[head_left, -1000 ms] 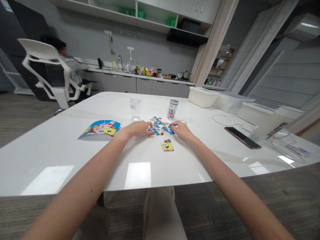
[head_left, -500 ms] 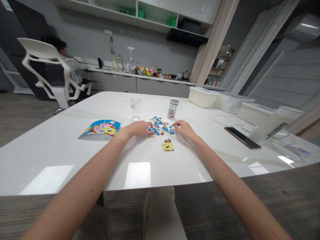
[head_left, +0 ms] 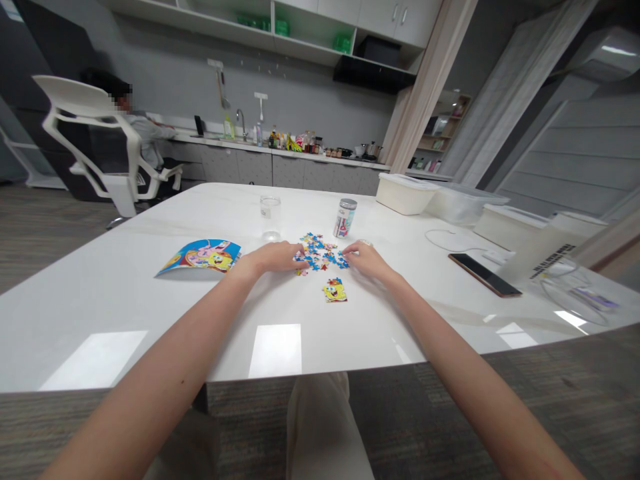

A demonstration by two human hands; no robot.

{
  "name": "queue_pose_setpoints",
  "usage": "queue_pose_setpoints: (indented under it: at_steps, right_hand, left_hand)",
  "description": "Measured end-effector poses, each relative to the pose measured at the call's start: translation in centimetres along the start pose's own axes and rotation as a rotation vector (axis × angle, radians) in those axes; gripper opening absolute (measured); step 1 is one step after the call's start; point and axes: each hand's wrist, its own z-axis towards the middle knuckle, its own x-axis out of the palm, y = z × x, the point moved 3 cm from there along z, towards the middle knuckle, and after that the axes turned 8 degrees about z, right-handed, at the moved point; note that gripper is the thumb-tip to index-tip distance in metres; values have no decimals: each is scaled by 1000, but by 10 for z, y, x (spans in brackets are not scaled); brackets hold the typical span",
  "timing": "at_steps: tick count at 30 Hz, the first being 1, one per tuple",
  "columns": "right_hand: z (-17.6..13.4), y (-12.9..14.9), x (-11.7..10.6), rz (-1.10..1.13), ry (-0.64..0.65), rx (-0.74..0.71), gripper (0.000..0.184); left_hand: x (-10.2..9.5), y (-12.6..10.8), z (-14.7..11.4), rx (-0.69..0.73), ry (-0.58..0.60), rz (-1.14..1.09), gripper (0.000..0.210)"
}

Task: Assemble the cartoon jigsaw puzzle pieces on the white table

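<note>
With the loose puzzle pieces (head_left: 318, 249) as the centre of our clock, our left hand (head_left: 280, 257) rests at nine, its thumb and fingers parted around the fringe of the pile; we cannot tell whether a piece lies under them. Our right hand (head_left: 367, 259) reaches in from three, thumb and fingers almost together at the rim; whether they pinch a piece, we cannot tell. A joined puzzle block (head_left: 335, 291) lies near six, apart from the pile, touched by neither hand.

We seem to be picking through the pile. To do that well, we should spread overlapping pieces into one layer, lift each by its edges, and keep the picture sheet (head_left: 203, 257) at nine in sight past our left wrist.

The counter (head_left: 345, 340) gives us most room toward six, between the block and the near edge. At eleven the clear jar (head_left: 271, 219) and at one the metal-topped can (head_left: 345, 219) stand near the pile, so short, low sweeps toward ourselves look safest.
</note>
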Motion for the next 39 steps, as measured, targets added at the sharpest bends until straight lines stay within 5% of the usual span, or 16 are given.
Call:
queue_pose_setpoints:
  at_steps: [20,27,39]
  right_hand:
    - [0,1,2,29,59,-8,25]
    - [0,0,3,27,54,-5,24]
    - [0,0,3,28,45,-15,23]
  left_hand:
    - [2,3,2,0,-28,30,52]
    - [-6,-7,1,240,-118,-93,33]
    - [-3,-2,3,283,-169,-116,26]
